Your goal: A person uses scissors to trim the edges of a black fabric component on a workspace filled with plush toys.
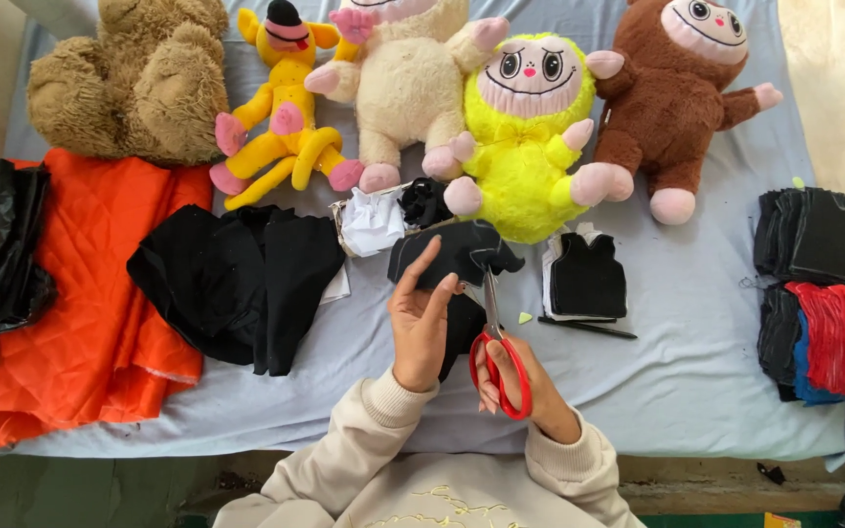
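black felt piece (447,256) sits at mid-table on the grey sheet (696,352), just below the yellow plush toy (528,147). your left hand (421,318) pinches its lower edge, fingers closed on it. your right hand (520,376) grips the red-handled scissors (496,342), blades meeting the felt.
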